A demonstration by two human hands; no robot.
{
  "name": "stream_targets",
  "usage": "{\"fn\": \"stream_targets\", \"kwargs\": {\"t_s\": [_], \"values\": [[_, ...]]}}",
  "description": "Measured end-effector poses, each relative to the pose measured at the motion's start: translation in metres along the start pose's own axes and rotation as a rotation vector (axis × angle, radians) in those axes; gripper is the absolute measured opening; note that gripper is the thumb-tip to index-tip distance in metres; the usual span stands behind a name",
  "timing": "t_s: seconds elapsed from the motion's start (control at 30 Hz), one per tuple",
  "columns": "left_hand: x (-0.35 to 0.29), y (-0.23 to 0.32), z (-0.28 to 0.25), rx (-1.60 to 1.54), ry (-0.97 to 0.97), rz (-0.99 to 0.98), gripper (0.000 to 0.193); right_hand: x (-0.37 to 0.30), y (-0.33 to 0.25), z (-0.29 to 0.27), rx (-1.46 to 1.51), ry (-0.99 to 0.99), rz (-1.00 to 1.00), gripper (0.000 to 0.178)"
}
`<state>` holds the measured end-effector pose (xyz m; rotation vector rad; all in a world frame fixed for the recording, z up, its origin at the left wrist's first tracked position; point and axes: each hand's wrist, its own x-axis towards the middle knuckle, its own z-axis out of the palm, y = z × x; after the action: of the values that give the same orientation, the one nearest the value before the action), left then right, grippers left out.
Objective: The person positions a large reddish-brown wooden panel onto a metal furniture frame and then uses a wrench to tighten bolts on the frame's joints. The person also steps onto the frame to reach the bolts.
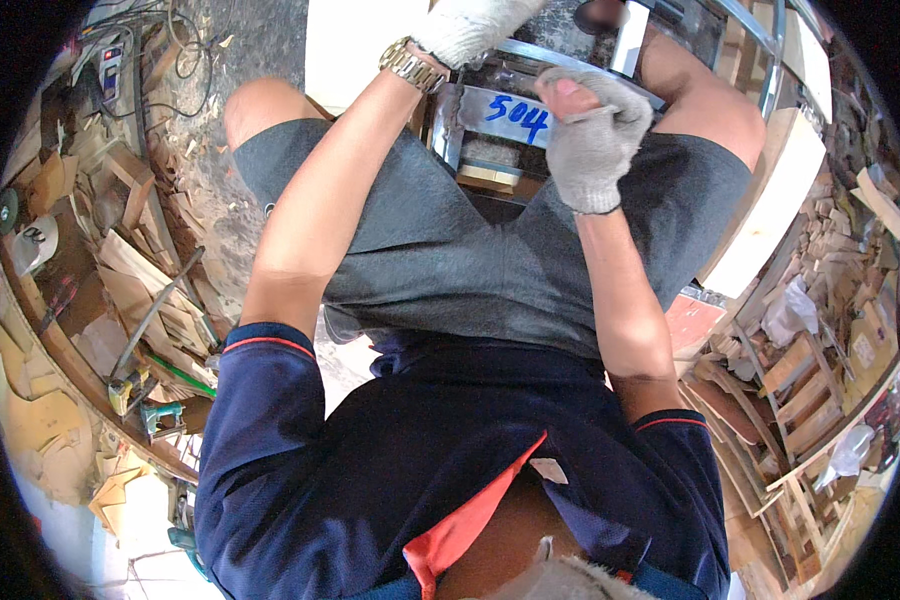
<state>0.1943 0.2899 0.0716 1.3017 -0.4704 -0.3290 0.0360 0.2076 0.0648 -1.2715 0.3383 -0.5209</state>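
The metal machine [505, 120], grey with blue handwriting on its plate, sits at the top of the head view, between the seated person's knees and just past the grey shorts [440, 250].

Head view, the only one: the right hand [592, 135], in a grey knit glove with the fingertips cut off, is curled over the right edge of that plate, bare fingertips [560, 92] pressed onto the metal. It looks like a loose clamp on the edge, fingers bent but not fully closed. The left hand [470, 28], in a white glove with a metal watch [412, 66] at the wrist, reaches further up past the machine; the picture's top edge cuts it off, so I cannot tell how its fingers stand or what they hold.

Risks, as I judge them: those bare tips lie right on metal edges, so a slip or sudden movement in the machine could pinch or cut them. Loose glove knit and the watch could catch on a moving part. The thin wooden block [490, 176] under the plate may shift if pressed unevenly. Wood scraps [160, 290] litter the floor on both sides, poor footing on standing up.
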Motion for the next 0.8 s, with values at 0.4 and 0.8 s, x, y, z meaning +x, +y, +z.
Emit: {"fn": "stream_targets", "kwargs": {"t_s": [0.4, 0.8], "values": [[-0.012, 0.006, -0.018, -0.265, 0.184, -0.226, 0.036, 0.044, 0.011, -0.043, 0.332, -0.261, 0.017, 0.036], [-0.009, -0.014, -0.011, 0.173, 0.256, -0.175, 0.037, 0.031, 0.012, -0.031, 0.572, -0.003, 0.064, 0.013]]}}
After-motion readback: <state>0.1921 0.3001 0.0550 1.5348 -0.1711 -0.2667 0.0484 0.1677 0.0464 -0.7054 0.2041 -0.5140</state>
